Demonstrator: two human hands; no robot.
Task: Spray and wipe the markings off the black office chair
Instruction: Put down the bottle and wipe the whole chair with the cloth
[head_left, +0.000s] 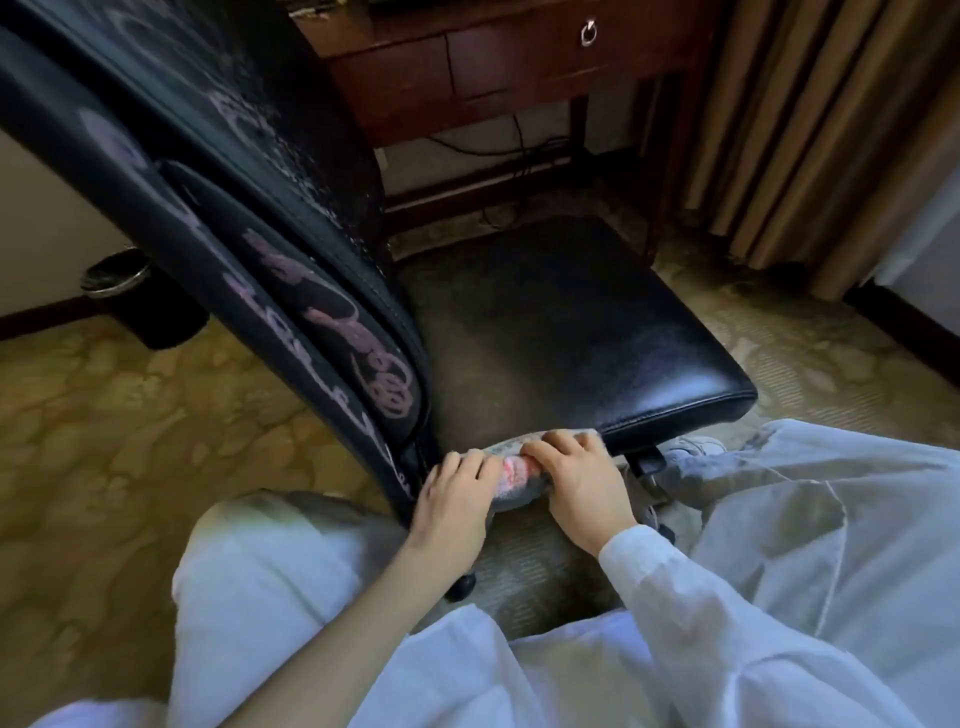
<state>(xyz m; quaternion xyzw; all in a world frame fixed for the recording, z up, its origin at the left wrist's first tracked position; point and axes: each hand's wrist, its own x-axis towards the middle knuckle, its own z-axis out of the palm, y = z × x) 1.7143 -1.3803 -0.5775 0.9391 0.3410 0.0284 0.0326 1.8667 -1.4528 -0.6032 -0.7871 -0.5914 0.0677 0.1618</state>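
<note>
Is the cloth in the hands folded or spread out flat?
Bunched, not spread: the cloth sits as a thick roll at the seat edge under the left hand and right hand.

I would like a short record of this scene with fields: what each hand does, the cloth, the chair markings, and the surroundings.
left hand: resting on the left end of the cloth, near the base of the chair back
right hand: pressing on the cloth
cloth: bunched, stained pink, at the near edge of the seat
seat: black, no markings visible
chair back: pale pink scribbles remain
spray bottle: not in view
surroundings: wooden desk, bin, curtain, patterned carpet
</note>
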